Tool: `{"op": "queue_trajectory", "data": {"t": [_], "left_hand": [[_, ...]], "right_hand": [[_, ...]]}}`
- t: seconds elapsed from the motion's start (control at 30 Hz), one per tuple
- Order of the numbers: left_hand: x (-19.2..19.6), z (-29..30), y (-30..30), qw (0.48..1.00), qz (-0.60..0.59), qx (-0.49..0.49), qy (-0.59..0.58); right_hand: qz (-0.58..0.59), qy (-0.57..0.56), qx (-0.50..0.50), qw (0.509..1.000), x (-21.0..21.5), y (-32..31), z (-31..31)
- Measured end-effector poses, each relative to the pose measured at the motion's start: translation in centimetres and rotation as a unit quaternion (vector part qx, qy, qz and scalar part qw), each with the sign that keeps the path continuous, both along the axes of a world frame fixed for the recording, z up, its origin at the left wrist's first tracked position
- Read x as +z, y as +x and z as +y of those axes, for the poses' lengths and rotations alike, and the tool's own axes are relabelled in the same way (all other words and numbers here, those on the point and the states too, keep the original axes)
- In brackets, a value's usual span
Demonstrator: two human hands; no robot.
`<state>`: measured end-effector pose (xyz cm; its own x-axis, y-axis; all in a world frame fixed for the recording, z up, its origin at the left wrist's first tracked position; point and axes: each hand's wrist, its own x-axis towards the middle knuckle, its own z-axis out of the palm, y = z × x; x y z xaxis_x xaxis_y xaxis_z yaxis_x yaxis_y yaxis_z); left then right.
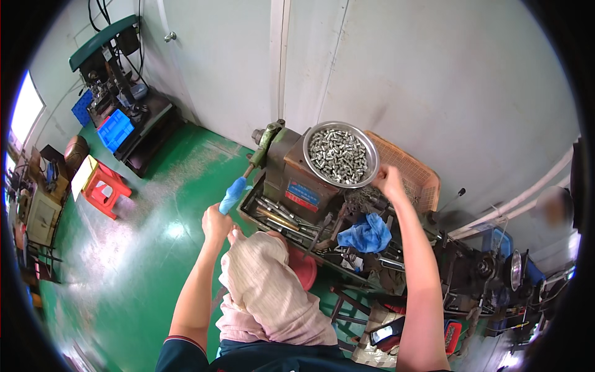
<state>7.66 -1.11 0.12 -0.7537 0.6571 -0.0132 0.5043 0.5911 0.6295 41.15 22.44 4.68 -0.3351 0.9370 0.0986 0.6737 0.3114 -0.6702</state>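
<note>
Two hands at work here: the left hand (216,222) closes right round the blue handle (233,193), left of centre in the frame. Across to the right hand (388,180), curled in at the bowl's (339,124) right rim — whether it pinches anything, I cannot tell. Looks like the picking step, judging by that reach, and the next move probably calls for a fine fingertip grip, handle kept under control. And the pieces (338,156)? Just above the middle of the frame, in the bowl — small, silvery, shiny, heaped every which way.
</note>
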Motion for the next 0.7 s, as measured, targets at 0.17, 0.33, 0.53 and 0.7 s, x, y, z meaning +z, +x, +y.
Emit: {"op": "queue_trajectory", "data": {"t": [0.17, 0.33, 0.53, 0.7], "left_hand": [[-0.3, -0.3, -0.3, 1.000, 0.011, -0.001, -0.006], [-0.2, -0.2, -0.2, 1.000, 0.011, -0.002, 0.003], [0.1, -0.2, -0.2, 1.000, 0.010, -0.003, -0.008], [0.0, -0.2, -0.1, 1.000, 0.001, -0.001, -0.008]], "right_hand": [[0.039, -0.063, 0.007, 0.997, -0.5, -2.4, -3.1], [-0.010, -0.062, -0.015, 0.998, -0.6, -2.4, -3.3], [-0.006, -0.067, -0.003, 0.998, -0.4, -2.6, -3.5], [0.009, -0.077, 0.003, 0.997, -1.4, -2.2, -3.0]]}}
